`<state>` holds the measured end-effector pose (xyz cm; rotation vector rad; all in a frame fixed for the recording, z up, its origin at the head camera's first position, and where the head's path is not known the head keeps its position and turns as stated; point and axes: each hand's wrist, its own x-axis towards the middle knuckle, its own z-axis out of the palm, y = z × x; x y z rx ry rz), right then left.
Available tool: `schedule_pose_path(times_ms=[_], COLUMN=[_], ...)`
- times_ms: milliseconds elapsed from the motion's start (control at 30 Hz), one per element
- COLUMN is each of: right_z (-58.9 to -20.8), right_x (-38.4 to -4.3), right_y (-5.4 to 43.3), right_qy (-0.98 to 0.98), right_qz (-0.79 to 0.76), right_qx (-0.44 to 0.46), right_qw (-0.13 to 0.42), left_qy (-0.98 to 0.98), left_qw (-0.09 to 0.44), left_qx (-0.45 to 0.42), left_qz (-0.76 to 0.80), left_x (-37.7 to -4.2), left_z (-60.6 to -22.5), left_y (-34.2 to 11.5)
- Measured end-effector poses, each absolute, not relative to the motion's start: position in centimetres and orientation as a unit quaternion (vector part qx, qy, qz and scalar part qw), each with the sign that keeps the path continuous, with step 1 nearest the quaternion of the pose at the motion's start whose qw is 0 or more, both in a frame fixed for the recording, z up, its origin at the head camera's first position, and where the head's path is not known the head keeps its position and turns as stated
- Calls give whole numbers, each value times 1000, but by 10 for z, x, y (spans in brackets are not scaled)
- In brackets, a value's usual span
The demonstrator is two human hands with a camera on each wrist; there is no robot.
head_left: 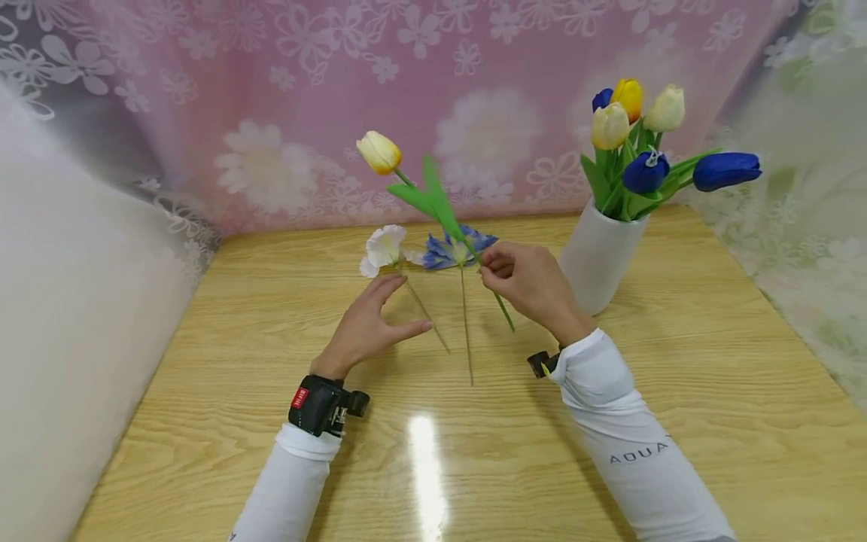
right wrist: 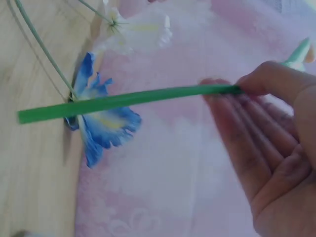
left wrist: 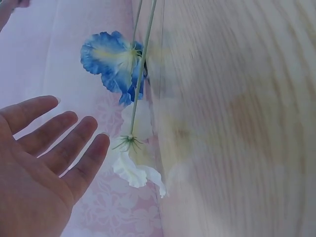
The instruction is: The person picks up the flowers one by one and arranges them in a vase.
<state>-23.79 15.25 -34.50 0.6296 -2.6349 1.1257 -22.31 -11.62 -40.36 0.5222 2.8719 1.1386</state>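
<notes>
My right hand [head_left: 531, 286] pinches the green stem of a cream-and-yellow tulip [head_left: 379, 153] between thumb and fingers. The tulip leans up to the left, its lower stem [right wrist: 133, 99] sticking out below the hand. With fingers spread, my left hand [head_left: 369, 324] is beside a white flower [head_left: 384, 247] that lies on the table with its thin stem toward me. In the left wrist view, that hand's fingers are straight and hold nothing. A blue flower [head_left: 450, 250] lies between the hands, its stem also pointing my way.
A white vase [head_left: 599, 260] stands at the right, behind my right hand, holding several tulips in blue, cream and yellow. The wooden table [head_left: 223, 391] meets a pink floral curtain [head_left: 325, 90] at its back edge. A pale wall-like surface [head_left: 61, 301] borders the left side.
</notes>
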Motion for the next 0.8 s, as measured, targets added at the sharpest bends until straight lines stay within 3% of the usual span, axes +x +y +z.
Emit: schedule_pose_path(times_ms=[333, 800], right_z=[-333, -299], right_x=[-234, -224], right_y=[170, 199], right_qy=[-836, -796], right_qz=[353, 271], right_qx=[309, 346], right_qw=[285, 416], left_qy=[919, 915], left_qw=[-2, -20], left_qx=[173, 191], left_qz=[354, 354], left_x=[-225, -229], left_z=[-401, -396], left_y=[-113, -107])
